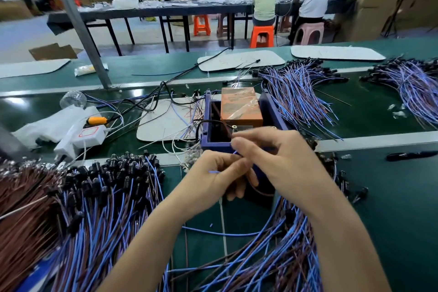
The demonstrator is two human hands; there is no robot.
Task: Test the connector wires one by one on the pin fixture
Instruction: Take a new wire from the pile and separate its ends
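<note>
A blue box fixture [206, 116] with an orange block [239, 106] in it stands mid-bench. Just in front of it my left hand [213, 178] and my right hand [279, 156] meet, both pinching one connector wire [213, 172]; its blue end pokes out left of my left fingers, and a blue strand [220, 233] loops below. My right thumb and forefinger grip a thin brown end near the fixture's front rim. A heap of blue and brown wires with black connectors [94, 197] lies at my left.
More wire heaps lie at lower right [272, 256], behind the fixture [298, 95] and far right [412, 87]. A white power strip [87, 135] with an orange plug, white bags and grey mats sit on the green bench. People sit at a far table.
</note>
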